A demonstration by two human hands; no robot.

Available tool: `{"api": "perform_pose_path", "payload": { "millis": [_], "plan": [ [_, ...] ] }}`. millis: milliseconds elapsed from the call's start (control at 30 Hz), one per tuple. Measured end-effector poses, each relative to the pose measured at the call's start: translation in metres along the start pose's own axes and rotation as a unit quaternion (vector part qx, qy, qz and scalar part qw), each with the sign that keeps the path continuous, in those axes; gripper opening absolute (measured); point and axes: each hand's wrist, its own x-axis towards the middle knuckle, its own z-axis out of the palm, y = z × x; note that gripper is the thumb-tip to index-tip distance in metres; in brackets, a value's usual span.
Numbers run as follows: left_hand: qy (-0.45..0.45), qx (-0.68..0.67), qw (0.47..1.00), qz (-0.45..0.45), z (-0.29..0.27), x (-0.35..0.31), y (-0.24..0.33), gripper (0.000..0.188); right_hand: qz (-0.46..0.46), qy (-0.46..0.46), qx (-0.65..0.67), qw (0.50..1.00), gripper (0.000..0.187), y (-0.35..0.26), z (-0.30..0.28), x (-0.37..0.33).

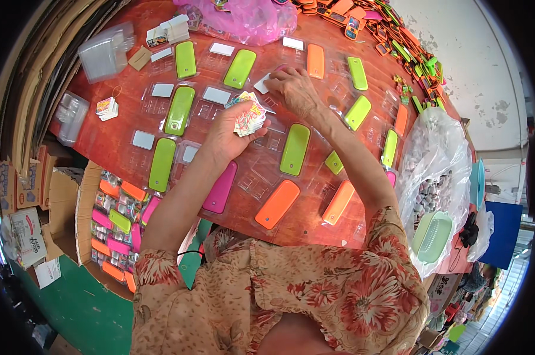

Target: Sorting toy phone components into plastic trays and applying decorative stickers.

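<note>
My left hand [235,127] is closed round a fanned stack of colourful printed cards [249,120]. Beyond it and to the right, my right hand [297,92] curls over a clear blister tray, its fingertips on a small white card [261,83]. A bit of a magenta toy phone case [281,68] shows under those fingers; the rest is hidden. Around both hands lie clear trays with a lime green phone case [240,68], an orange one [277,204] and a magenta one [221,188]. Several trays also hold a white card [217,95].
The red table [131,109] carries stacked clear trays [106,52], a card bundle [107,109], a pink plastic bag [243,23] and a pile of loose toy phones [353,26]. A carton of packed toys [120,222] stands lower left. At right are a clear bag [424,139] and green basket [432,236].
</note>
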Motion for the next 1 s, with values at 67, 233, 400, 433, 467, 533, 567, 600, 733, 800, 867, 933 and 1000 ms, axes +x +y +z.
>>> {"api": "perform_pose_path", "payload": {
  "millis": [67, 233, 400, 433, 467, 533, 567, 600, 733, 800, 867, 933, 1000],
  "plan": [
    [0.008, -0.002, 1.0, -0.004, 0.0, 0.002, 0.001, 0.02, 0.043, 0.024, 0.054, 0.997, 0.022, -0.001, 0.001, 0.002],
    [0.017, 0.036, 0.999, 0.03, 0.002, 0.007, 0.004, 0.019, 0.094, 0.038, 0.131, 0.986, 0.025, -0.002, 0.009, 0.01],
    [0.027, 0.042, 0.998, 0.046, 0.008, 0.015, 0.007, 0.02, 0.075, 0.021, 0.145, 0.986, 0.02, 0.002, 0.016, 0.015],
    [0.03, 0.042, 0.997, 0.048, 0.009, 0.015, 0.008, 0.02, 0.075, 0.021, 0.145, 0.986, 0.02, 0.003, 0.017, 0.017],
    [0.03, 0.043, 0.997, 0.049, 0.009, 0.015, 0.009, 0.02, 0.097, 0.028, 0.13, 0.986, 0.02, 0.006, 0.018, 0.019],
    [0.047, 0.043, 0.997, 0.047, 0.009, 0.015, 0.011, 0.019, 0.12, 0.036, 0.113, 0.986, 0.02, 0.008, 0.017, 0.02],
    [0.046, 0.044, 0.997, 0.047, 0.008, 0.017, 0.012, 0.019, 0.126, 0.028, 0.091, 0.987, 0.018, 0.008, 0.014, 0.019],
    [0.043, 0.044, 0.997, 0.048, 0.005, 0.018, 0.012, 0.019, 0.13, 0.02, 0.07, 0.989, 0.017, 0.006, 0.012, 0.019],
    [0.027, 0.046, 0.997, 0.056, 0.003, 0.019, 0.014, 0.021, 0.162, -0.025, 0.031, 0.986, 0.014, 0.005, 0.0, 0.015],
    [0.025, 0.046, 0.997, 0.056, 0.009, 0.019, 0.013, 0.022, 0.221, 0.023, 0.022, 0.975, 0.013, 0.018, -0.002, 0.02],
    [0.04, 0.038, 0.998, 0.037, 0.016, 0.019, 0.012, 0.021, 0.231, 0.062, 0.034, 0.97, 0.017, 0.039, 0.0, 0.03],
    [0.036, 0.036, 0.998, 0.038, 0.018, 0.021, 0.009, 0.021, 0.205, 0.063, -0.034, 0.976, 0.023, 0.058, 0.005, 0.04],
    [0.03, 0.037, 0.998, 0.036, 0.019, 0.021, 0.008, 0.023, 0.216, 0.033, -0.008, 0.976, 0.028, 0.071, 0.014, 0.039]
  ]
}}
